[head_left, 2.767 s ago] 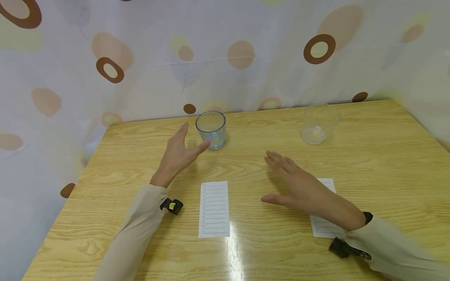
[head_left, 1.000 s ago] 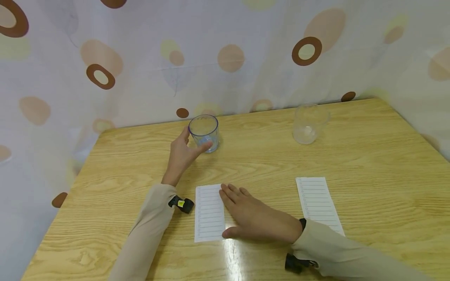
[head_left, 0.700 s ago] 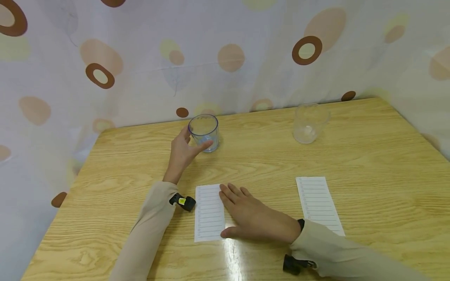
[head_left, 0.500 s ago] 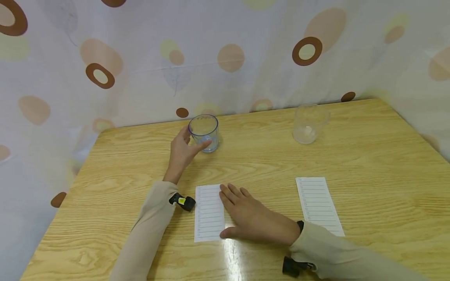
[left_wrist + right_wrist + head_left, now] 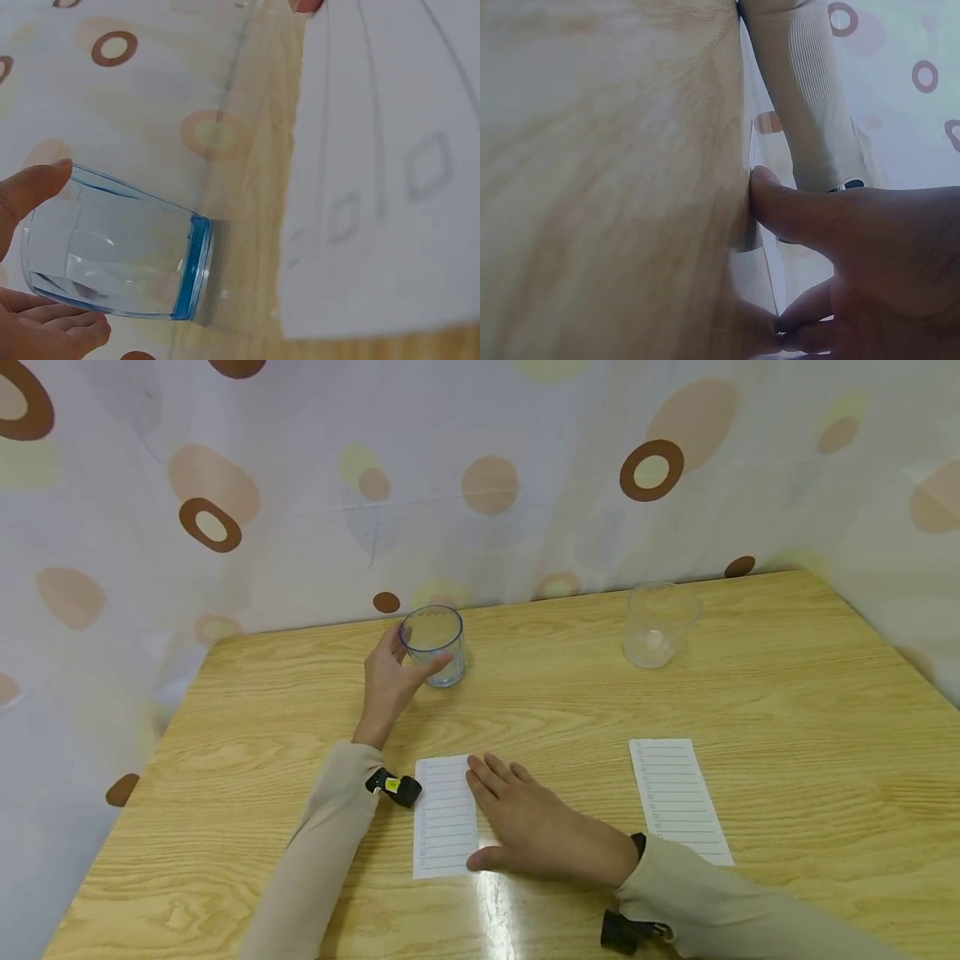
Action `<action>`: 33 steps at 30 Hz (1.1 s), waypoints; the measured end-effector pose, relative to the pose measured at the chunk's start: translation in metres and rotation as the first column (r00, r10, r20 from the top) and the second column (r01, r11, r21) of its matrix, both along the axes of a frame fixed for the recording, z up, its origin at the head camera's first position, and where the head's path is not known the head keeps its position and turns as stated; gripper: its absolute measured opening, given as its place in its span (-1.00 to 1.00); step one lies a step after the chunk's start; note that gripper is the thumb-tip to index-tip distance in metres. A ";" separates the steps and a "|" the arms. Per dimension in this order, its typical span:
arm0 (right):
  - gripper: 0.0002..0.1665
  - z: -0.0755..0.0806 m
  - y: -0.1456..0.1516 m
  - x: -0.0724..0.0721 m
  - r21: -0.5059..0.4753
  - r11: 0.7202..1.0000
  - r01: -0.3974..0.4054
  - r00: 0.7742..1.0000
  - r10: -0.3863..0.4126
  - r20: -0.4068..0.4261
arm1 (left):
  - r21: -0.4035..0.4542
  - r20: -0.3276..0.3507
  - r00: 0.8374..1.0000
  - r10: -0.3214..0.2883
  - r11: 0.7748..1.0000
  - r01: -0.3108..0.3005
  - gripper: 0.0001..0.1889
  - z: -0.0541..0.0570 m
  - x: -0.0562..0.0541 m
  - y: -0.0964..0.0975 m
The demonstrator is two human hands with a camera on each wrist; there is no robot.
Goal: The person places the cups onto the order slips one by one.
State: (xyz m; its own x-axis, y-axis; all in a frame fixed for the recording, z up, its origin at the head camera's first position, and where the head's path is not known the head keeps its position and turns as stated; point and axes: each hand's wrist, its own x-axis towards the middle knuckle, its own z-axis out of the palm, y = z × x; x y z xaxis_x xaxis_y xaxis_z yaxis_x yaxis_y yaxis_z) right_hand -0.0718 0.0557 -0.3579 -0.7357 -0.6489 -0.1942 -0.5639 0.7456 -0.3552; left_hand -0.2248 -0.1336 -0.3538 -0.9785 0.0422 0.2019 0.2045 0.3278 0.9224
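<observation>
Just left of center in the frame, a person's left hand (image 5: 387, 687) grasps a blue-rimmed glass (image 5: 444, 647), the thumb across its near side and the fingers around its left, as it stands upright toward the back of a wood-grain table (image 5: 810, 710). At lower center, the right hand (image 5: 532, 820) lies flat and released, its fingers straight, thumb and fingertips touching the right edge of a lined slip (image 5: 444, 818) with checkboxes down its left side. Right of center, a second slip (image 5: 681, 793) lies slightly slanted, its lower left corner hidden behind the right sleeve (image 5: 727, 897). Toward the upper right stands a clear cup (image 5: 658, 628), well apart from both hands. At lower left, the left sleeve (image 5: 318, 856) ends at a wrist bearing a black left camera (image 5: 407, 791) with a yellow mark; a right camera (image 5: 618, 933) sits near the bottom edge. Across the top hangs a pale curtain (image 5: 300, 552) patterned with brown rings and tan spots. Seen from the left wrist, the glass shows a thick blue base, its rim between thumb and fingers at lower left.
</observation>
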 end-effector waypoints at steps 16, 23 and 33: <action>0.15 -0.001 -0.003 0.001 0.002 1.000 -0.009 1.000 0.009 -0.022 | 0.058 0.016 0.999 0.042 0.997 -0.043 -0.13 -0.008 -0.002 -0.005; 0.16 0.000 -0.003 0.001 0.011 1.000 -0.014 0.999 0.014 -0.028 | 0.068 0.008 0.999 0.034 0.997 -0.034 -0.18 -0.004 0.001 -0.008; 0.16 0.000 -0.005 0.001 0.019 1.000 -0.017 0.999 0.017 -0.047 | 0.040 0.032 0.999 0.008 0.999 -0.009 -0.10 0.002 0.007 -0.015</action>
